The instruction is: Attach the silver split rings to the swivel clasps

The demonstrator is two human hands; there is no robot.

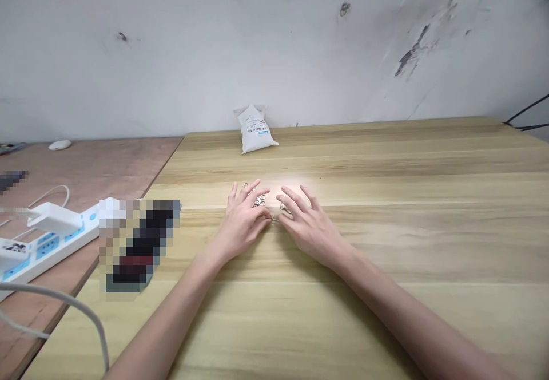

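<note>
My left hand (242, 222) rests low over the wooden tabletop, thumb and a finger pinched at the near end of a thin, small metal piece (274, 220). Facing it, my right hand (307, 226) pinches the other side of that piece with its thumb, the other fingers bent and raised. The piece is too small to make out in full. Silvery metal clasps (260, 200) lie just beyond my left fingers, partly covered by them. More shiny metal (283, 208) shows under my right fingers, mostly hidden.
A white plastic packet with a printed label (257, 131) leans near the wall. To the left, a pixelated dark object (143, 248) lies on the table. A white power strip (60, 248) with chargers and a looping cable (92, 317) occupies the lower left, on a browner table.
</note>
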